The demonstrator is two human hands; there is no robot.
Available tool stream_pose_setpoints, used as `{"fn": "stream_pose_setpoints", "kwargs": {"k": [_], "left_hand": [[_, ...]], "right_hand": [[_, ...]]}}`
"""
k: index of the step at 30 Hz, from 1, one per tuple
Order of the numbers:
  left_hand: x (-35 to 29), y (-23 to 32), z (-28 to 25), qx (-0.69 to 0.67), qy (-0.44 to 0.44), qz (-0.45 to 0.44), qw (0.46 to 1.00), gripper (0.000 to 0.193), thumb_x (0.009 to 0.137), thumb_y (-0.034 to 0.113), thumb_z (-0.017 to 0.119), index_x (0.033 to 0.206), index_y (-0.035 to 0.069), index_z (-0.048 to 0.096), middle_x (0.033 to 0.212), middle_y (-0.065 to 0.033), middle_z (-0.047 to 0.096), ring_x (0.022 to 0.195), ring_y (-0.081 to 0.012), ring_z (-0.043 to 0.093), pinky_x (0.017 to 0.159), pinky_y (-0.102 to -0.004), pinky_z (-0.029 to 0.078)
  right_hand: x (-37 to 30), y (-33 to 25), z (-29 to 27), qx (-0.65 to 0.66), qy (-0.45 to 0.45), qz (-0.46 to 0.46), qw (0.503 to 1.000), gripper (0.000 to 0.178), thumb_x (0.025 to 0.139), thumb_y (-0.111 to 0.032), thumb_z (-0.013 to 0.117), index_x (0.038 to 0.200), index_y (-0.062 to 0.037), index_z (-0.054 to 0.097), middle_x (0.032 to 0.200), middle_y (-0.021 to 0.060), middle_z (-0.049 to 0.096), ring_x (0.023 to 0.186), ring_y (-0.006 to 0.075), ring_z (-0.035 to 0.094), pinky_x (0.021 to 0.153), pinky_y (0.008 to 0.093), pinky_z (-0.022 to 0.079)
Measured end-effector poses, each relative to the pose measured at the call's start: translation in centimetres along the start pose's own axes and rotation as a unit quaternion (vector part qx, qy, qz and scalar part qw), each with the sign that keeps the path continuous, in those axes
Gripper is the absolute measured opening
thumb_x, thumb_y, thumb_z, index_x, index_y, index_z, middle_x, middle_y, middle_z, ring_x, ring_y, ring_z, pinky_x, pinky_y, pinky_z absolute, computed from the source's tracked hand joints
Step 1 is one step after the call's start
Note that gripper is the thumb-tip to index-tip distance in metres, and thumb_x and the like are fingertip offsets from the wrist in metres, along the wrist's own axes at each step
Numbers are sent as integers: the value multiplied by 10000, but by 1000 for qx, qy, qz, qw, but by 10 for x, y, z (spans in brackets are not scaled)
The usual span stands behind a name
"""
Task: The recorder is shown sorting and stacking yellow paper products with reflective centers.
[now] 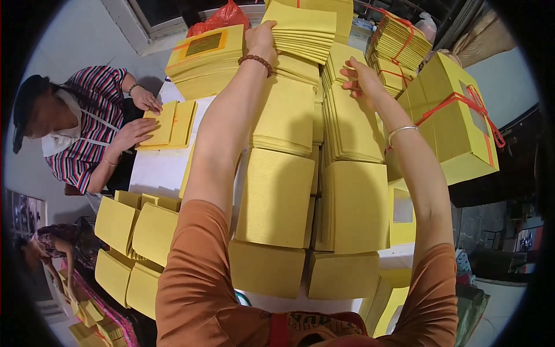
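At the far end of the table my left hand [260, 39], with a beaded bracelet at its wrist, is closed on the left edge of a stack of yellow paper packets [303, 33], whose layered edges face me. My right hand [361, 78] has its fingers apart and holds nothing. It hovers by the far end of the right-hand row of yellow paper stacks [354, 124]; whether the fingertips touch the paper I cannot tell. A left-hand row of yellow paper stacks [282, 115] runs toward me below my left hand, beside the right-hand row.
On the right stands a large yellow bundle [445, 121] tied with red string; more tied bundles [402, 40] lie behind. A tall yellow pile [205, 58] and a red plastic bag [222, 18] are far left. A person in a striped top [95, 121] handles yellow paper at left.
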State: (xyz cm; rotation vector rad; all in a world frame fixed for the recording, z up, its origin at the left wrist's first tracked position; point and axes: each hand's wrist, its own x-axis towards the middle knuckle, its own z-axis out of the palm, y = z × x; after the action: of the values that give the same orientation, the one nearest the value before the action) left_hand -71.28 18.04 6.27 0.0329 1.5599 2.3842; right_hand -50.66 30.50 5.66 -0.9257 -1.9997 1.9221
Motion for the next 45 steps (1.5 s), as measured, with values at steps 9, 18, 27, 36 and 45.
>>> {"fn": "stream_pose_setpoints", "kwargs": {"k": [9,18,27,36,45], "left_hand": [[11,-32,-17,25,45,25,998,279,780,132,654,971,-54,570,908,-167,620,758,-283,616,613,-449,505],[33,-38,-41,129,-13,-6,992,682,694,286,722,1181,-117,465,1167,-222,551,1008,-290,568,877,-355,424],[20,-38,-44,162,-30,11,986,814,712,336,688,1281,-117,322,1232,-273,487,1132,-355,500,941,-377,398],[4,-27,-38,240,64,15,969,898,740,384,687,1318,-124,225,1270,-253,434,1107,-337,497,869,-469,426],[8,-28,-31,164,29,5,986,1010,685,466,734,1315,-93,175,1230,-239,431,1098,-304,504,891,-440,450]], "right_hand": [[1,-12,5,-61,43,-3,997,458,919,-463,422,1216,-122,490,1120,-18,576,684,79,536,557,250,388],[-1,-20,26,-41,9,-86,995,488,918,-383,469,1317,-105,424,1190,26,538,732,106,559,635,230,464],[9,-12,45,16,-101,-66,993,506,954,-300,396,1387,-57,300,1266,75,468,843,152,566,642,251,490],[19,-7,55,52,-82,-92,991,598,946,-259,445,1453,-120,161,1277,23,474,1129,159,453,933,314,359],[-25,-9,41,151,-19,-125,980,453,878,-176,549,1284,-31,411,1051,76,552,925,143,545,771,283,441]]}}
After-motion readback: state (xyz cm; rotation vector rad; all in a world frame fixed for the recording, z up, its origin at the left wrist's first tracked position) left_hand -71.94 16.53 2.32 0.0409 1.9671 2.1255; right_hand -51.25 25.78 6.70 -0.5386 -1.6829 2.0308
